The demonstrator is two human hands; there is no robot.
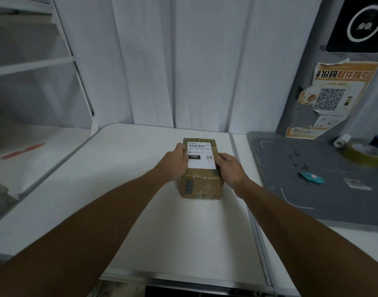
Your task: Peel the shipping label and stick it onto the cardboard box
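A small brown cardboard box (202,185) stands on the white table (141,211), a little beyond its middle. A white shipping label (202,155) with a barcode, "150" in a black block and a small QR code lies flat on the box's top face. My left hand (174,161) rests against the label's left edge, fingers on the box top. On the label's right edge my right hand (228,168) sits with its thumb and fingers pressed to the box top. Whether either hand pinches the label cannot be told.
A grey cutting mat (312,179) lies to the right with a teal box cutter (312,177), a roll of brown tape (364,154) and a small white label roll (342,140). A QR poster (333,97) hangs on the right wall. White shelves (29,65) and a red pen (23,151) are at the left.
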